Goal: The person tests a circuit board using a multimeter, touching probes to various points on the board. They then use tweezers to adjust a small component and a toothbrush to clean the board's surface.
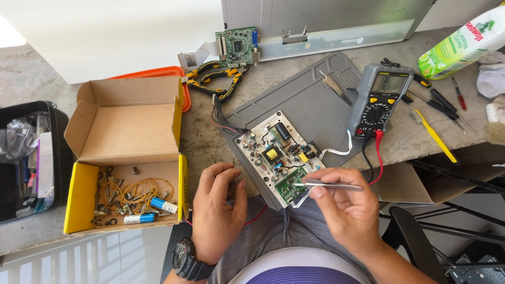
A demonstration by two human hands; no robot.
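At the desk's near edge, the right hand (344, 202) pinched slim metal tweezers (329, 184), tips on the beige populated circuit board (279, 155). The left hand (218, 208) rested loosely curled, empty, beside its corner. The board looked light, stiff and fragile, best gripped by its edges.

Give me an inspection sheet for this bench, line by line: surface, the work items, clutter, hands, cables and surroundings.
Surface: rough concrete bench with a grey work mat on it.
Work items: circuit board lies on the mat's near edge; metal tweezers point at its green end.
Clutter: open cardboard box of screws, rubber bands and batteries; multimeter; pliers; yellow brush; screwdrivers.
Hands: left hand rests at the mat's corner, empty; right hand pinches the tweezers.
Cables: red and black probe leads hang off the bench edge; wire bundle runs from the board.
Surroundings: black bin at left, small green board behind.
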